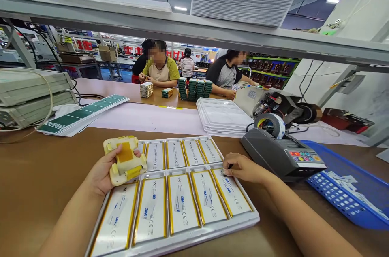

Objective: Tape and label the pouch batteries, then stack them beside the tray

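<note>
At lower centre, the left hand (101, 172) is gripping a cream yellow-taped block (125, 152), the right hand (243, 167) is pinching a small dark item (230, 166), and a white plastic tray (254, 218) is holding flat white yellow-edged cells (188, 222), the front row (152, 228) apparently done with blue-printed strips (180, 206), the visible back row (175, 155) lacking them.

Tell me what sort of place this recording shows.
Likely a factory assembly floor: a tray of flat packs, a tape dispenser and, beyond, people at a table with stacked parts.
</note>
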`<state>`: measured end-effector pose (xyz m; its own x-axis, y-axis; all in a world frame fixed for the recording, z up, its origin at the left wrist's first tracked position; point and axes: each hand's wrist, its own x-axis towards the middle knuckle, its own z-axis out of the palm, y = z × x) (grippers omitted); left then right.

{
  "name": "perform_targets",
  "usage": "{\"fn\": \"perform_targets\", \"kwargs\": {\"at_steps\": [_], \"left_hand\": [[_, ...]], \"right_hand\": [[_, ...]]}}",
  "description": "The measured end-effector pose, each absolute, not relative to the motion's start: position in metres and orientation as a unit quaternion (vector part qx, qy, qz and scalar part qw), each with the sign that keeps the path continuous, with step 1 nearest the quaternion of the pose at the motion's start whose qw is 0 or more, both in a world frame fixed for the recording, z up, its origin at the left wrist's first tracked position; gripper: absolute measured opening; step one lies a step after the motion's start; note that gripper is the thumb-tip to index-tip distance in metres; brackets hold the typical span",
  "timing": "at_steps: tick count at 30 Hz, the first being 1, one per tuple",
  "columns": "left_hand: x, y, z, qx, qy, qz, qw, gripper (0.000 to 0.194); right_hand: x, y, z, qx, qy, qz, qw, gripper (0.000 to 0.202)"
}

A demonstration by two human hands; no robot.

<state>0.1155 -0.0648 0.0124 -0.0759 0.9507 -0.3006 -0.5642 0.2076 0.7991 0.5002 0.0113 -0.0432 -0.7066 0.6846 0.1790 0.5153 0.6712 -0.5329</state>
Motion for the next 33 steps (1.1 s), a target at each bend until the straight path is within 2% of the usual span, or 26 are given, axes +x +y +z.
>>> {"fn": "perform_targets", "kwargs": {"at_steps": [10, 26, 33], "left_hand": [[0.116, -0.064, 0.013, 0.224, 0.417, 0.585, 0.658, 0.033], [0.115, -0.065, 0.010, 0.224, 0.403, 0.582, 0.670, 0.027], [0.118, -0.066, 0.011, 0.241, 0.434, 0.584, 0.642, 0.029]], "right_hand": [[0.496, 0.010, -0.040, -0.284, -0.915, 0.225, 0.180, 0.022], [0.505, 0.019, -0.039, -0.264, -0.900, 0.323, 0.129, 0.027], [0.503, 0.013, -0.043, -0.291, -0.893, 0.297, 0.170, 0.026]]}}
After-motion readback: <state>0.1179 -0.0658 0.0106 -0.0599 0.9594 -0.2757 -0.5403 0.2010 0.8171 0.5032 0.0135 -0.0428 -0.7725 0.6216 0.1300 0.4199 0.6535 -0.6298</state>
